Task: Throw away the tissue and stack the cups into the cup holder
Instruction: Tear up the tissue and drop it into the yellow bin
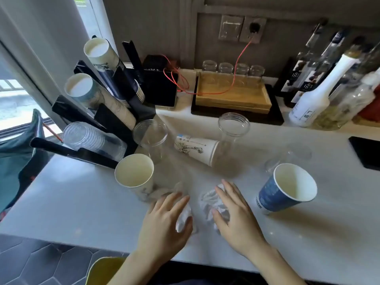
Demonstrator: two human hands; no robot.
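Two crumpled white tissues lie near the counter's front edge. My left hand [164, 219] curls over one tissue [183, 220], thumb against it. My right hand [234, 212] rests on the other tissue [209, 201], fingers spread. A white paper cup [134, 173] stands to the left and a blue paper cup [287, 189] to the right. Another white paper cup [195, 150] lies on its side further back. Two clear plastic cups [151, 136] [233, 125] stand behind, and a third [287, 159] lies on its side. The black cup holder [115, 112] at the left holds stacked cups.
A wooden tray [232, 99] with glass jars sits at the back, with a black box [160, 87] and red wires beside it. Bottles [312, 99] crowd the right rear. A black phone [366, 153] lies at the right edge. A yellow-rimmed bin [104, 270] stands below the counter.
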